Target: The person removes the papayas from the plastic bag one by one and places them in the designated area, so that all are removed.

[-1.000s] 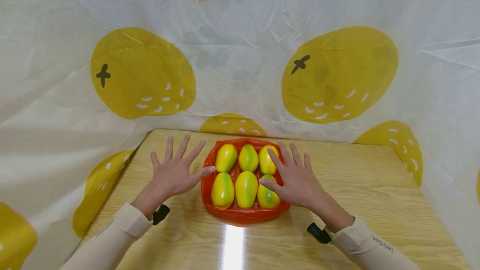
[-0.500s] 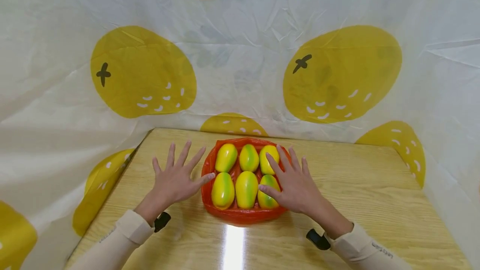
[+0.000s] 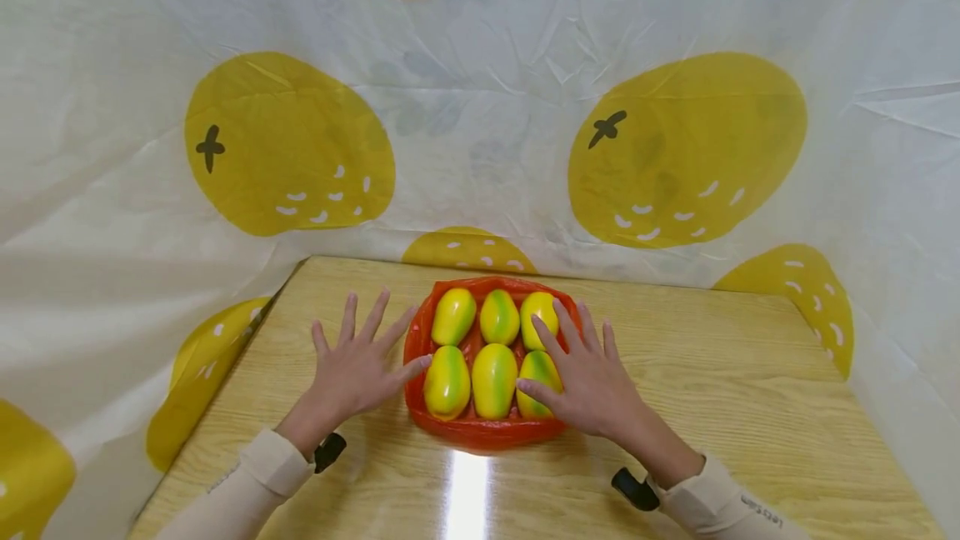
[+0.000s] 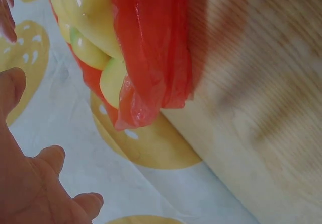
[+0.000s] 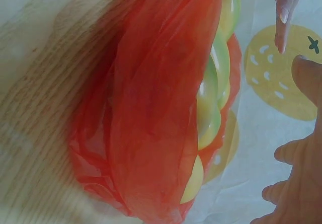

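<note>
Head view: six yellow-green fruits point(image 3: 493, 382) lie in two rows of three inside an open red plastic bag point(image 3: 487, 437), which rests on a wood-grained table point(image 3: 712, 373) before a patterned cloth point(image 3: 480, 148). The left hand point(image 3: 356, 373) is spread wide, its thumb tip overlapping the bag's left rim from this angle. The right hand point(image 3: 592, 382), equally spread, covers the right rim and parts of the two right-hand fruits. Neither hand holds anything. Good form here, by judgement, means palms level and evenly placed on either side, with fingers clear of the fruits: smooth, rounded skins would probably roll at a nudge, and the thin film would crease.

Left wrist view: a gap separates the parted fingers from the bag. The palm is cut off at the left, the bag at the top; fingertips in the upper corner are presumably the right hand's.

Right wrist view: the bag's wall hides most of the fruits. The hand, fingers apart, is cropped at the right. Whether a tray underlies the film cannot be told.
</note>
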`<state>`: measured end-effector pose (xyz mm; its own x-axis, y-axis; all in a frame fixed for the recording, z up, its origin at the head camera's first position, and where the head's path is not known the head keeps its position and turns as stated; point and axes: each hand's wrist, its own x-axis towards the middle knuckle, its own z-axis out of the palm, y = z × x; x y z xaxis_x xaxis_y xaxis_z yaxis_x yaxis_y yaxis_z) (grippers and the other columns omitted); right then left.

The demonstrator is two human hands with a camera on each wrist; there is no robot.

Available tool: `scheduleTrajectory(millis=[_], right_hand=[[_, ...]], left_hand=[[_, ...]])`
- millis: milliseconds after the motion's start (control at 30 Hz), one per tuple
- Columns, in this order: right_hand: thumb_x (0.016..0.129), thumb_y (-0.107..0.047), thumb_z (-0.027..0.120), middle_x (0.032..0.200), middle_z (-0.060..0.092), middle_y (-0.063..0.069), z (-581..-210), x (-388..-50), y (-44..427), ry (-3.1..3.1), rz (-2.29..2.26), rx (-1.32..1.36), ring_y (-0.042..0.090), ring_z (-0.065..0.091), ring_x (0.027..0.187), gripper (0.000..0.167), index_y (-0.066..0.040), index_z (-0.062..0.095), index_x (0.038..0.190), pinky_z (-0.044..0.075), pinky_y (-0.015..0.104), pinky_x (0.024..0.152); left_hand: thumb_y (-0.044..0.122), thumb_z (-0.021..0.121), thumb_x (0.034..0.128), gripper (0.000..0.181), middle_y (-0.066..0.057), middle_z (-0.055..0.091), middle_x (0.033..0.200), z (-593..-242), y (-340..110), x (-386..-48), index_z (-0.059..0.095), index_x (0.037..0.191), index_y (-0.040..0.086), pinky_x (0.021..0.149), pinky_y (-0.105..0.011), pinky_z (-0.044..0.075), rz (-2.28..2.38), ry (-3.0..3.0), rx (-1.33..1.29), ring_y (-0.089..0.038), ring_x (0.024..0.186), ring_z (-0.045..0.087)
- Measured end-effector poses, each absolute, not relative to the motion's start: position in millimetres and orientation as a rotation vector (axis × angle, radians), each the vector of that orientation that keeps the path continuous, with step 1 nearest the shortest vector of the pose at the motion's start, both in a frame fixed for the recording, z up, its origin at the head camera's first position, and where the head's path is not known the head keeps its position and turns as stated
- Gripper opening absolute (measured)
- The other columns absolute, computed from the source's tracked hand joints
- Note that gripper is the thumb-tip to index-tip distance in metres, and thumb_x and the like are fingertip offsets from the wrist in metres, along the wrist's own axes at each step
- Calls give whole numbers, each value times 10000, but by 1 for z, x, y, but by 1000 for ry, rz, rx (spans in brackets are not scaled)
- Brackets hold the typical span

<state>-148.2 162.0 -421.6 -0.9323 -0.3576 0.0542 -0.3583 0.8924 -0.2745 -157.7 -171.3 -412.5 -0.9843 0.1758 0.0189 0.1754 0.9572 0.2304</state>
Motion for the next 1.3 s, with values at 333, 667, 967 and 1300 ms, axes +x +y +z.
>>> scheduleTrajectory(millis=[333,667,967,1300], right_hand=[[925,-700,579,1763,106,148,-428,-143,162,-3050,441,584,474,2,1613,930,-233,264,1664,47,779,1221],[902,-699,611,1757,129,161,-435,-143,158,-3028,460,620,494,44,1606,948,-226,288,1657,92,781,1217],[900,-681,648,1755,139,163,-439,-143,154,-3044,504,622,505,43,1605,940,-228,308,1651,84,795,1208],[907,-699,625,1759,134,146,-446,-143,150,-3044,537,611,504,49,1605,928,-234,315,1648,71,783,1219]], left_hand=[[692,541,950,758,-61,123,1771,-426,-170,-154,341,1618,396,1111,-895,-14,287,3147,330,-510,1606,-7],[603,624,943,711,-65,191,1758,-438,-171,-153,415,1587,386,1116,-894,33,278,3178,369,-519,1602,45],[574,670,927,703,-83,218,1750,-448,-173,-151,445,1569,395,1115,-896,60,301,3192,382,-545,1590,54],[581,673,925,705,-105,252,1737,-456,-174,-149,449,1566,393,1105,-898,119,325,3188,376,-576,1570,114]])
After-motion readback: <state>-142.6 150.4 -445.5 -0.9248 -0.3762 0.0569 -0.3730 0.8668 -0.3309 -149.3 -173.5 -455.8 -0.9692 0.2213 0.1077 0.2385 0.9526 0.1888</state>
